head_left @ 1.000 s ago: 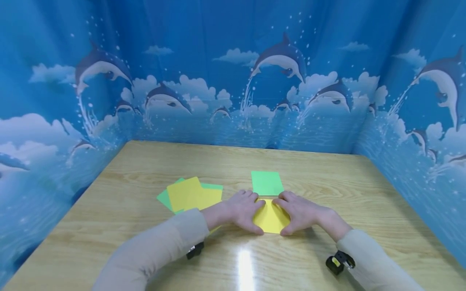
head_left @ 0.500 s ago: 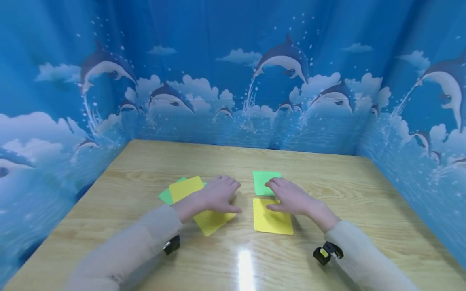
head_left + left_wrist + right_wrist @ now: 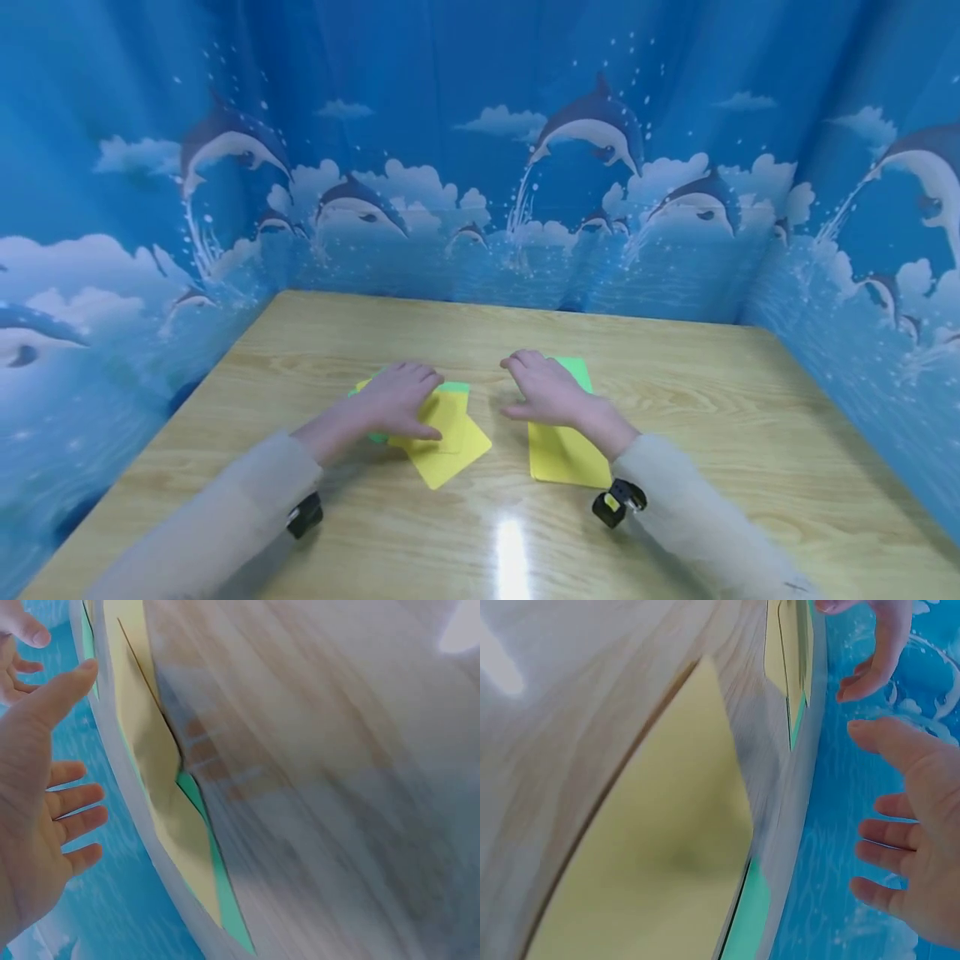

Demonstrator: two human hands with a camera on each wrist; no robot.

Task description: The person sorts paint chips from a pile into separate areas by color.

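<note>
Above a loose, overlapping pile of yellow paper squares (image 3: pixel 457 446) and green paper squares (image 3: pixel 459 387), my left hand (image 3: pixel 393 400) hovers with its fingers extended and nothing in them. To the right, my right hand (image 3: pixel 551 392) hangs over the near-left part of a green square (image 3: pixel 577 372) and the far edge of a yellow stack (image 3: pixel 566 458), also holding nothing. The yellow stack lies just nearer than the green one, its edges squared up. In the left wrist view a gap shows between the left hand (image 3: pixel 37 795) and the papers.
The wooden table (image 3: pixel 705 417) carries all the paper. A blue curtain (image 3: pixel 450 125) printed with dolphins encloses its back and sides. A bright light reflection (image 3: pixel 512 558) lies on the table's front part. Each wrist wears a small black camera (image 3: pixel 619 500).
Both hands have let go of the yellow stack's sides and lifted. The left hand has moved left over the loose pile; the right hand has risen and shifted left across the stacks.
</note>
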